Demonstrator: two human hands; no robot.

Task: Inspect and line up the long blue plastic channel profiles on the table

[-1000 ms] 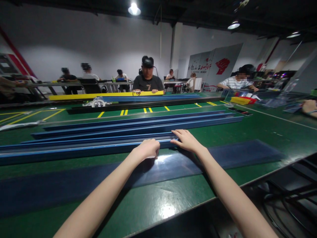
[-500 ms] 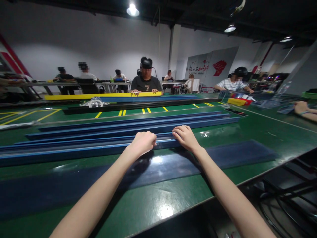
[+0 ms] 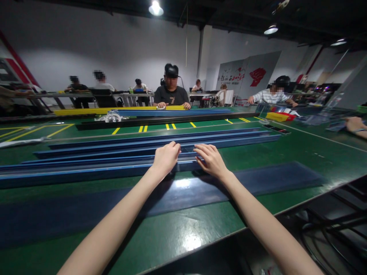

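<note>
Several long blue rails [image 3: 86,168] lie side by side across the green table [image 3: 183,233]. My left hand [image 3: 166,157] rests on the nearest rails with its fingers curled down over them. Beside it, a hand's width to the right, my right hand [image 3: 210,159] lies on the same rails with fingers stretched forward and slightly bent. A dark blue mat [image 3: 258,179] runs along the table under my forearms.
Across the table a person in a dark shirt [image 3: 171,95] holds a yellow rail [image 3: 94,111] beside a black rail [image 3: 160,121]. Another person's hand [image 3: 355,124] lies at the right edge. Yellow and red items [image 3: 279,115] sit far right. The table's edge drops at the lower right.
Both my hands have slid forward from the near rail onto the rails farther back, and have come a little closer together.
</note>
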